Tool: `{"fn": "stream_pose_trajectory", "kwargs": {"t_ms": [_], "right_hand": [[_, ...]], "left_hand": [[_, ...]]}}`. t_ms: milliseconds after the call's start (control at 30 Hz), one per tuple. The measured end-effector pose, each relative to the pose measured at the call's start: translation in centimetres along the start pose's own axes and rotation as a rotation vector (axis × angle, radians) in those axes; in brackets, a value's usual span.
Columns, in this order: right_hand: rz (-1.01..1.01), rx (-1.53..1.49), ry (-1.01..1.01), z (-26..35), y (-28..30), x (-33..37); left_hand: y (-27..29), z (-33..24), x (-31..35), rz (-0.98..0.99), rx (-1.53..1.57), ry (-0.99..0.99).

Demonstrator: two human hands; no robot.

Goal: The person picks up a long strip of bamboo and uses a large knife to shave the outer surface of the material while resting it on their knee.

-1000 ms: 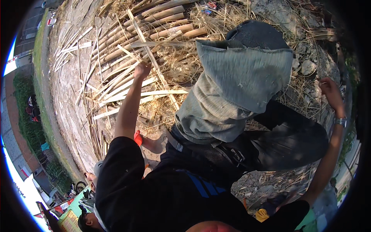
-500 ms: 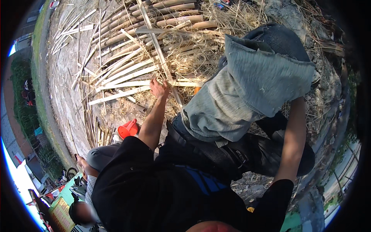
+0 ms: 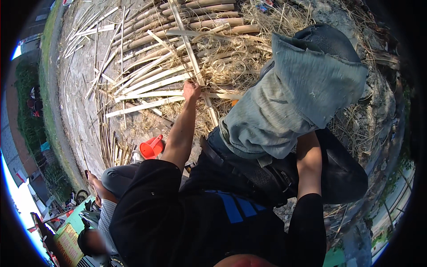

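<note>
My left hand reaches out over a spread of split bamboo strips. Its fingers are closed around a pale bamboo strip that runs across in front of me. A long flat bamboo slat lies crosswise just beyond and beside that hand. My right forearm goes under a grey-green cloth draped over my raised knee. The cloth hides my right hand, so its fingers and anything in them do not show.
Brown bamboo poles lie stacked at the far side, with curly shavings around them. A red plastic scoop stands left of my arm. Another person's hand and leg are at the left. Loose strips litter the ground.
My left hand has gone from spread fingers to closed on the strip. My right forearm has swung inward, from beside my leg to beneath the cloth. The view has shifted slightly.
</note>
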State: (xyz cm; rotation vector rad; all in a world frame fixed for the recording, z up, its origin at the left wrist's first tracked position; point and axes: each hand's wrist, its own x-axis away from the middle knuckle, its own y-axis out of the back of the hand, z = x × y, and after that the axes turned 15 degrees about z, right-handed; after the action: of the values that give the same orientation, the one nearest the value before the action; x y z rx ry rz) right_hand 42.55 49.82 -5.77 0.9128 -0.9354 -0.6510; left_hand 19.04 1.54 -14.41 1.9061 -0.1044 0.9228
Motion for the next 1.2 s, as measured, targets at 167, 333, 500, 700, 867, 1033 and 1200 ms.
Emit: {"fn": "stream_pose_trajectory", "kwargs": {"t_ms": [167, 333, 500, 700, 867, 1033, 1200], "right_hand": [[-0.002, 0.006, -0.012, -0.1, -0.2, 0.2], [-0.004, 0.006, -0.013, -0.2, -0.5, 0.4], [-0.008, 0.019, -0.027, -0.9, -0.5, 0.4], [0.008, -0.002, 0.000, 0.9, -1.3, 0.5], [-0.019, 0.001, -0.034, -0.4, -0.9, 0.4], [-0.014, -0.014, -0.030, 0.6, -1.2, 0.2], [-0.015, -0.028, -0.035, 1.2, -1.7, 0.1]], "left_hand": [[0.1, 2.8, -1.1, 0.174, 0.420, -0.196], [0.3, 5.1, -1.6, 0.290, 0.805, -0.487], [0.6, 3.5, 0.0, 0.287, 0.863, -0.510], [4.9, 3.0, 0.3, 0.042, 0.845, -0.433], [10.5, -2.0, 3.5, 0.379, 1.149, -0.598], [14.6, -2.0, 5.8, 0.914, 1.788, -0.745], [14.1, -3.1, 6.7, 1.137, 1.873, -0.709]]}}
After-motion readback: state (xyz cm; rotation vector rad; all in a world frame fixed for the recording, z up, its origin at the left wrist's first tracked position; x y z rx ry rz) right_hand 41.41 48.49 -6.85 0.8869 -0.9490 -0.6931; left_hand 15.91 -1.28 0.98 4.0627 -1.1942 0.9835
